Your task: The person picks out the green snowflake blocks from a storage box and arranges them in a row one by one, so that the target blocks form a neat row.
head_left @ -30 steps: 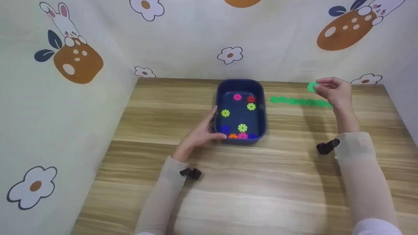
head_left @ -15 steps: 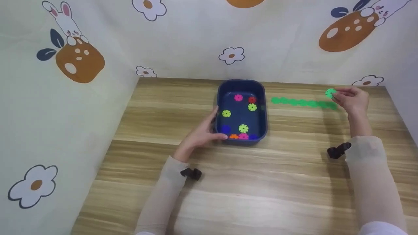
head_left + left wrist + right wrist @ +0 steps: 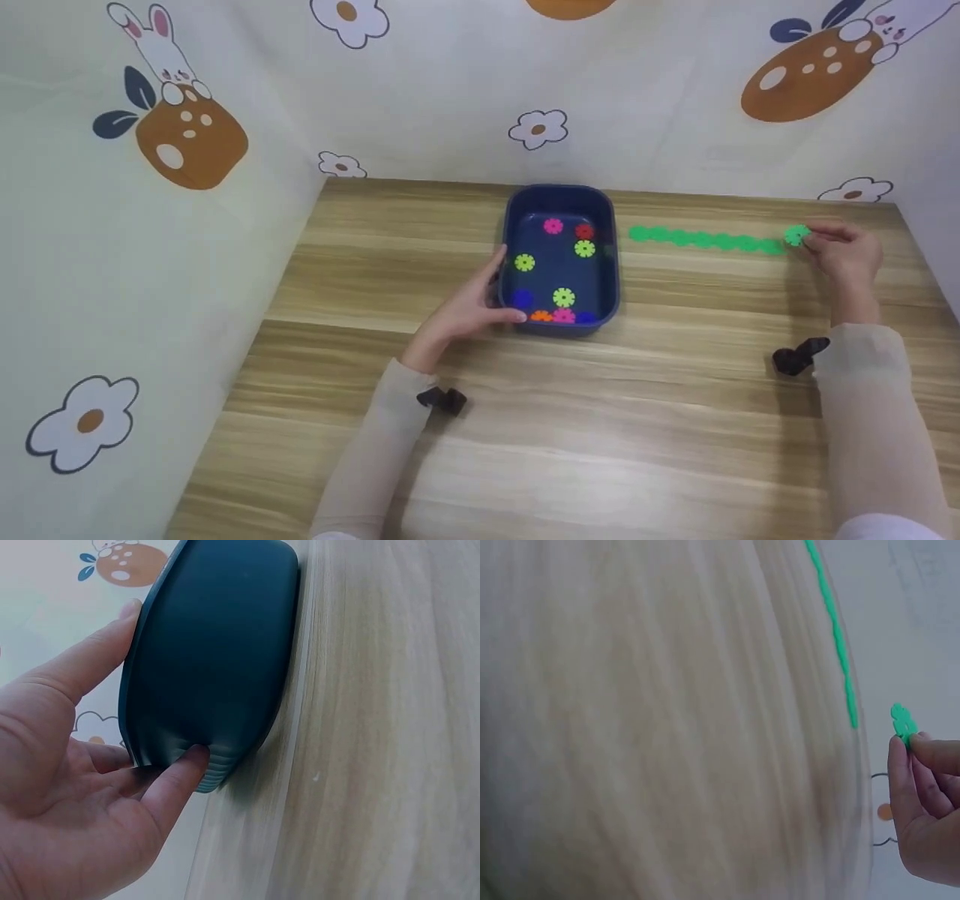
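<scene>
A dark blue plastic bin (image 3: 562,259) stands on the table; several flower-shaped discs lie inside, among them a pink disc (image 3: 553,226) and a red disc (image 3: 584,231). My left hand (image 3: 469,309) grips its near left corner, thumb over the rim. In the left wrist view the fingers of that hand (image 3: 90,787) bend against the bin's outer wall (image 3: 210,645). Between thumb and fingertips, my right hand (image 3: 847,255) pinches a green flower-shaped disc (image 3: 796,235). It is just off the right end of a row of green discs (image 3: 701,240), and in the right wrist view it shows above the table.
The wood-grain table (image 3: 600,435) is bounded at the back and sides by a patterned cloth (image 3: 420,97). The cloth stands right behind the bin and the green row. Black wrist cameras sit on both sleeves, the left wrist camera (image 3: 442,400) close over the table.
My right hand has moved right and toward me with the green disc, from behind the row to its right end. The left hand stays on the bin. The head view has shifted slightly.
</scene>
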Demonstrator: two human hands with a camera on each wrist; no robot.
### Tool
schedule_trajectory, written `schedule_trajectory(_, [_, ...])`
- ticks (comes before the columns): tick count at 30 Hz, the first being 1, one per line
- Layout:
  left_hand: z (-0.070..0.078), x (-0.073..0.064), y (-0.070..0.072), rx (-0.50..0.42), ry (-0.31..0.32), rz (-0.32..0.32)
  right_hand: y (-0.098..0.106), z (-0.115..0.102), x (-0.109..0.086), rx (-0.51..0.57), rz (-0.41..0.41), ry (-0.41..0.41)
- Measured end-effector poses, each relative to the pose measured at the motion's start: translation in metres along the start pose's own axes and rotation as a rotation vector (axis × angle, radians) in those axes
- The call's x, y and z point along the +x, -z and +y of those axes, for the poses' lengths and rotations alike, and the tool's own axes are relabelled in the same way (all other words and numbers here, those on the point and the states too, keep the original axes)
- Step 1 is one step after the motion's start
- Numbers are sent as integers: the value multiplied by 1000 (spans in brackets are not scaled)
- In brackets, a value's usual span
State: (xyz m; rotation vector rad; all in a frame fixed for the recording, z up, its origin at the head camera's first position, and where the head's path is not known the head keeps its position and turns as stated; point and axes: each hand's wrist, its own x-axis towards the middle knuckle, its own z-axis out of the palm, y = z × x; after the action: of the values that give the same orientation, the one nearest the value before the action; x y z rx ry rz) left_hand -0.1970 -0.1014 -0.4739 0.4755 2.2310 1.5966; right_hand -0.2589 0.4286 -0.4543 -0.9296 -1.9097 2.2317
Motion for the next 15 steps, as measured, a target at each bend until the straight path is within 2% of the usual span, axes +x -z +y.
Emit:
schedule_trajectory(3, [0, 0, 0, 18, 0, 1, 6, 4, 3, -12, 23, -25])
schedule_trajectory(9, [0, -1, -1, 37, -4, -6, 11, 8, 7, -117, 44, -70])
schedule_trajectory(11, [-1, -1, -1, 35, -1, -4, 11, 9, 8, -168, 34, -72])
schedule_trajectory(15, [-1, 0, -1, 9, -8, -4, 12, 10, 7, -373, 24, -14])
